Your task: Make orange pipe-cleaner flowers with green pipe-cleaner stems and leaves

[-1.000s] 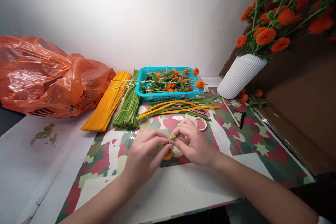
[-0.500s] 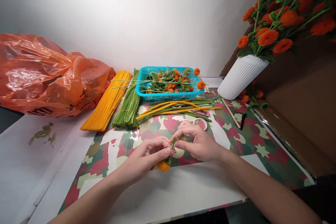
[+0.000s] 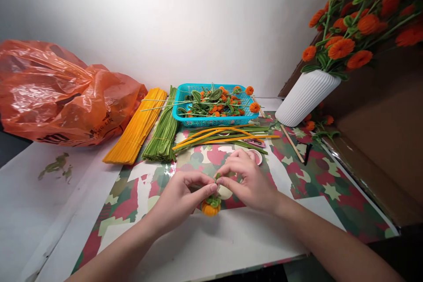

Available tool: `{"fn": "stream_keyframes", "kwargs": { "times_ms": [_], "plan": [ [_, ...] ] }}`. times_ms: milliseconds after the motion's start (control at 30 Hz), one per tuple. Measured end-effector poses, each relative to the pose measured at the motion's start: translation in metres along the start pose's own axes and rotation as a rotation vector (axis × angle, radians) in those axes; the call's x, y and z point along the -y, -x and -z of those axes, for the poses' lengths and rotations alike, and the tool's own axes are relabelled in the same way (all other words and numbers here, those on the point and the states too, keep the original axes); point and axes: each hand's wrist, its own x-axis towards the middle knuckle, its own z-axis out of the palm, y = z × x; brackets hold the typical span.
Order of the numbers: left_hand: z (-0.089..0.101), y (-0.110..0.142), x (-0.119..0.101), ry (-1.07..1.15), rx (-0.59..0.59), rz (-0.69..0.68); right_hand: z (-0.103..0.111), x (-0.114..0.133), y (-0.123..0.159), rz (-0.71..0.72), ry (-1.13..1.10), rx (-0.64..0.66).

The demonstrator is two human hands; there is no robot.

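Note:
Between my hands hangs a small pipe-cleaner flower [image 3: 211, 209], its yellow-orange head pointing down and its green base and stem above. My left hand [image 3: 185, 198] pinches the green stem between thumb and fingertips. From the other side my right hand [image 3: 249, 180] grips the stem's upper end with thumb and forefinger. The fingertips of both hands nearly meet, and they hide part of the stem. A roll of white tape [image 3: 259, 157] lies just behind my right hand.
A blue basket [image 3: 214, 121] holds orange flowers and green leaves. Beside it lie yellow [image 3: 137, 125] and green pipe-cleaner bundles [image 3: 160, 130], with loose strips [image 3: 228, 134] in front. An orange bag [image 3: 66, 97] stands left; a white vase [image 3: 307, 97] of orange flowers leans right, near a wooden stick [image 3: 292, 143].
The yellow-orange flower head, mostly hidden by my fingers before, has come into view below my hands. My left hand has turned slightly, and both hands keep hold of the stem.

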Motion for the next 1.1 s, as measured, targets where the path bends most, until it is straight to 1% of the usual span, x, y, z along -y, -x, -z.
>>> {"fn": "stream_keyframes", "kwargs": {
  "times_ms": [67, 133, 200, 300, 367, 433, 533, 633, 700, 767, 833, 900, 1000, 1100],
  "plan": [
    [0.004, 0.0, 0.002, 0.083, 0.127, 0.045, 0.004, -0.003, -0.001, 0.091, 0.01, 0.015],
    [0.007, 0.0, 0.003, 0.127, 0.218, 0.051, 0.006, -0.005, -0.001, 0.135, -0.009, 0.038],
    [0.008, 0.001, 0.003, 0.131, 0.26, 0.049, 0.006, -0.008, 0.0, 0.122, -0.047, 0.072],
    [0.008, 0.004, -0.001, 0.121, 0.265, 0.033, 0.003, -0.012, 0.0, 0.028, -0.099, 0.098],
    [0.007, 0.006, -0.003, 0.094, 0.208, 0.001, 0.004, -0.016, -0.001, -0.065, -0.142, 0.083],
    [0.006, 0.007, -0.004, -0.001, 0.1, -0.047, 0.008, -0.018, -0.003, -0.118, -0.164, 0.091],
    [0.005, 0.006, -0.003, -0.225, -0.065, -0.133, 0.021, -0.015, -0.006, -0.084, -0.074, 0.125],
    [0.003, 0.005, 0.001, -0.45, -0.197, -0.249, 0.026, -0.008, -0.007, -0.035, -0.01, 0.105],
    [0.0, 0.005, 0.002, -0.564, -0.244, -0.327, 0.021, -0.004, -0.005, -0.038, -0.017, 0.08],
    [-0.002, 0.006, 0.002, -0.613, -0.24, -0.362, 0.012, -0.002, -0.004, -0.059, -0.014, 0.069],
    [-0.003, 0.007, 0.0, -0.595, -0.206, -0.339, 0.005, -0.002, -0.004, -0.072, -0.04, 0.071],
    [-0.003, 0.008, -0.003, -0.499, -0.136, -0.259, 0.002, -0.005, -0.005, -0.065, -0.093, 0.075],
    [0.002, 0.011, -0.006, -0.213, 0.049, -0.112, 0.003, -0.01, -0.006, -0.055, -0.188, 0.092],
    [0.007, 0.012, -0.005, 0.046, 0.242, -0.024, 0.005, -0.013, -0.005, -0.057, -0.299, 0.129]
  ]
}}
